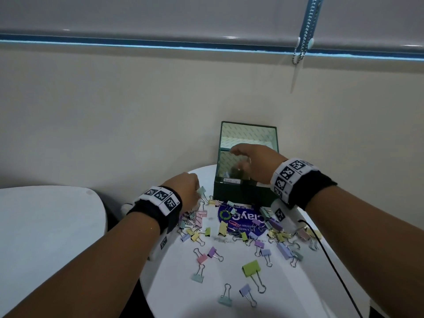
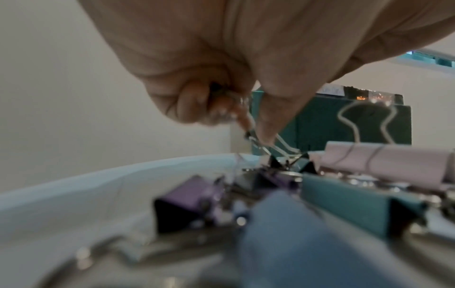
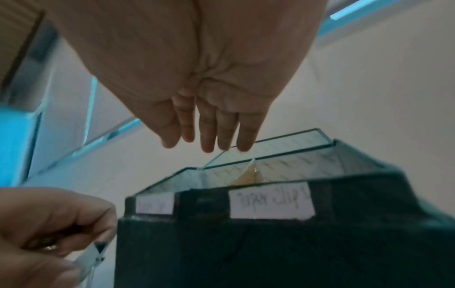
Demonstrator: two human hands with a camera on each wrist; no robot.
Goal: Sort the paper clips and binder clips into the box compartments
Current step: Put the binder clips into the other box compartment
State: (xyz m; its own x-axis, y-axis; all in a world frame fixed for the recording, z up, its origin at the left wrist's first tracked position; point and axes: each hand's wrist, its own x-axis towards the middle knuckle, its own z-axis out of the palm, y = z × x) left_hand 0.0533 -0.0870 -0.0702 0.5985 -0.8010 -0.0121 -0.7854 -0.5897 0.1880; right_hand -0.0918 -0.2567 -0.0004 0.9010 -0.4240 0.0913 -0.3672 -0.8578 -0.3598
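Note:
A dark green box (image 1: 241,191) with glass-walled compartments stands at the table's far edge. Its front carries a paper label (image 3: 270,204) that reads "Paper clip". My right hand (image 1: 247,160) hovers over the near compartment with its fingers (image 3: 209,134) straight, pointing down and holding nothing. Just left of the box, my left hand (image 1: 197,191) pinches a mint binder clip (image 1: 201,191) by its wire handle (image 2: 256,143), low over the clip pile. The right wrist view shows this clip (image 3: 94,253) beside the box's left front corner.
Several pastel binder clips (image 1: 251,268) and a few paper clips lie scattered on the round white table (image 1: 183,294), around a blue sticker (image 1: 238,220). A black cable (image 1: 332,260) runs down the right side. A second white table (image 1: 46,226) stands left. The wall is close behind the box.

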